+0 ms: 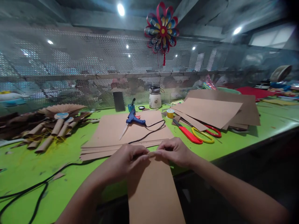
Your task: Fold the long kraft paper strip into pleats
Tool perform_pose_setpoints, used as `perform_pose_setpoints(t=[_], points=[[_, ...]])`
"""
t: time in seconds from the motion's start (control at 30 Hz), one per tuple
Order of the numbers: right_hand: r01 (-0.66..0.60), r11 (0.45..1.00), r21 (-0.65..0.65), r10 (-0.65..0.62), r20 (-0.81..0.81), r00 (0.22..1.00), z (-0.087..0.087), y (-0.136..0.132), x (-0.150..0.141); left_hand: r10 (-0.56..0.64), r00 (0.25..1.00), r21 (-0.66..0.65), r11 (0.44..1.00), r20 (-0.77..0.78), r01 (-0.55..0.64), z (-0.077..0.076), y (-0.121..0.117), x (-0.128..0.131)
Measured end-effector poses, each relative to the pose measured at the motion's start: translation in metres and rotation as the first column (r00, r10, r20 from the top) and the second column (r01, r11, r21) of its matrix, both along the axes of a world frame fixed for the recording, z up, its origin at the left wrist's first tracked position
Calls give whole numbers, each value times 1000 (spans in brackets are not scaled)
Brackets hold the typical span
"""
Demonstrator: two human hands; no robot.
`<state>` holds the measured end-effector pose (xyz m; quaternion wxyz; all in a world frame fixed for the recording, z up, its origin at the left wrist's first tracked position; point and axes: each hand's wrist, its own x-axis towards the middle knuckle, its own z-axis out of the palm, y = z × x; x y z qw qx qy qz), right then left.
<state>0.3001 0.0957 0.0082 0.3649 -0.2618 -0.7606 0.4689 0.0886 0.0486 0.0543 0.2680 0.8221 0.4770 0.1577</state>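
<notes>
A long strip of brown kraft paper (153,193) runs from the bottom of the view up to the table's front edge. Its far end is curled or folded over, and both hands pinch it there. My left hand (127,160) grips the left side of that end between thumb and fingers. On the right side, my right hand (176,151) pinches the same end, close to the left fingertips. Just beyond the hands lies a stack of brown paper sheets (105,130), with a blue glue gun (134,118) resting on top and its black cord trailing left.
Right of the stack are a red-handled knife (190,134), yellow-and-red-handled scissors (203,135), a yellow spool (170,114) and more brown sheets (217,112). A white jar (155,99) and dark phone (119,101) stand behind. Rolled paper tubes (46,142) lie left on the green table (70,189).
</notes>
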Motion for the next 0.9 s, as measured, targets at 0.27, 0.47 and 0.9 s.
perform_pose_setpoints(t=[0.27,0.47,0.9], points=[[-28,999,-44,27,-16,1000,0,-1,0,-14,998,-19,1000,-55,13,-2,2,-4],[-39,980,-194,37,-16,999,-3,4,0,69,990,-172,984,119,-48,-7,8,-1],[13,985,-171,-22,-53,998,-13,12,-8,137,920,-311,950,368,-18,-7,4,2]])
